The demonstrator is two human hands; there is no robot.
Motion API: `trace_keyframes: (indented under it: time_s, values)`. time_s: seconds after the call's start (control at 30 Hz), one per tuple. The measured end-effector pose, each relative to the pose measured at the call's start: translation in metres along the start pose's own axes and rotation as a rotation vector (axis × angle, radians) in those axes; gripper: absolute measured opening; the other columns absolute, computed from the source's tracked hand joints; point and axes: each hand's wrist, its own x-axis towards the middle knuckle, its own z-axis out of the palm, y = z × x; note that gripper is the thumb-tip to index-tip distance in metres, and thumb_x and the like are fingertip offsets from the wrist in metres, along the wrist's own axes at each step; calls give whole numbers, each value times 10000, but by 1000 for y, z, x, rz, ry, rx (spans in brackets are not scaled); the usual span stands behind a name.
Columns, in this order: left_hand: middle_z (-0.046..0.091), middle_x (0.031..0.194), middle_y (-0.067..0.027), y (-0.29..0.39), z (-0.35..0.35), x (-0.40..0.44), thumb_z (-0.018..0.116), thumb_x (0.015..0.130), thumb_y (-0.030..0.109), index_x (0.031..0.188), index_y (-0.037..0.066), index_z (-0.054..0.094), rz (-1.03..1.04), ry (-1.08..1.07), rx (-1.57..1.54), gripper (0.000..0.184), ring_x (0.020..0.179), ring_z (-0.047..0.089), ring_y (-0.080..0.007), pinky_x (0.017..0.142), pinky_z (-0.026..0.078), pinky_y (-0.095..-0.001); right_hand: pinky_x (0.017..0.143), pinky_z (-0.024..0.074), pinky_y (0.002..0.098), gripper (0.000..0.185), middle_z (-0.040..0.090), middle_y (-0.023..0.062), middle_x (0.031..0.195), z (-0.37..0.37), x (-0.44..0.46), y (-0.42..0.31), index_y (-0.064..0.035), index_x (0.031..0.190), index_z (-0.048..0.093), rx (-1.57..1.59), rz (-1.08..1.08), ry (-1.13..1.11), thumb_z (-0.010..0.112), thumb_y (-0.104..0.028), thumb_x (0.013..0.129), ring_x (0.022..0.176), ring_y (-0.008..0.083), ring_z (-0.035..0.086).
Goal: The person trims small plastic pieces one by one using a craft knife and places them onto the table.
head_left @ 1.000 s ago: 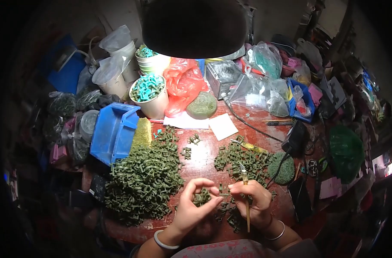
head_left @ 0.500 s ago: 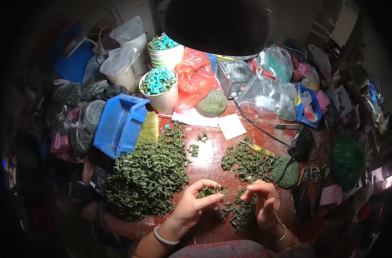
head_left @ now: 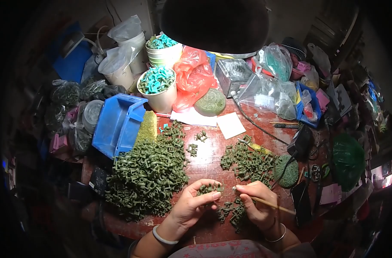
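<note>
Small green pieces [head_left: 211,188] are held between the thumb and fingers of my left hand [head_left: 191,206], near the table's front. Just to the right, my right hand [head_left: 260,205] grips a thin wooden-handled tool [head_left: 273,204]; its tip points left toward those pieces. A large heap of green pieces [head_left: 146,176] lies left of my left hand. More green pieces [head_left: 249,163] are spread beyond my right hand, and a few [head_left: 234,213] lie between and below the hands. Two small groups [head_left: 193,149] sit in the bright middle of the table.
A blue bin [head_left: 118,124] leans beside a yellow-green sponge [head_left: 147,127]. Behind are a bucket of turquoise and green pieces [head_left: 163,96], a red plastic bag [head_left: 193,77] and a metal box [head_left: 234,71]. A round green pad [head_left: 286,172] and black cable [head_left: 260,127] lie right.
The view has shifted, so objects appear farther right than at first. The tool in my right hand has turned from upright to nearly level, its tip now leftward. My left hand keeps its pieces.
</note>
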Motion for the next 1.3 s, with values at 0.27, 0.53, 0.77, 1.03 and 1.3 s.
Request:
trace_keyframes:
  time_s: [0.27,0.53,0.77,1.03,1.3]
  values:
    - [676,1042,-45,-1,6,-3,725,892,-13,1175,39,644,61,46,79,299,851,662,-109,703,548,-247,706,538,330,184,716,115,900,1,0,0,17,1078,720,-67,-61,30,712,-11,897,765,240,661]
    - [674,1043,-68,-5,9,-3,725,885,-26,1130,17,644,232,58,316,262,786,644,-117,668,532,-254,681,527,335,143,712,112,908,-2,-4,2,8,1047,712,-6,-65,-4,704,-28,908,756,239,654]
    - [697,980,-30,-4,3,-3,743,891,-2,1145,11,666,109,4,274,266,754,639,-73,686,530,-221,667,522,330,222,675,95,866,3,-3,5,-12,1091,724,-90,-170,-58,740,-14,869,739,237,639]
    - [700,999,-21,-3,11,-5,760,876,32,1119,8,695,197,51,511,253,900,631,-66,802,512,-223,664,521,330,230,671,84,857,5,-4,6,-22,1087,731,-114,-169,-53,760,-36,860,732,235,632]
    - [656,935,-40,5,13,-8,759,820,12,1075,19,696,598,259,936,263,884,621,-128,829,506,-276,655,529,327,148,692,99,839,0,-3,-2,-3,1058,718,-139,-107,64,706,-17,911,721,228,652]
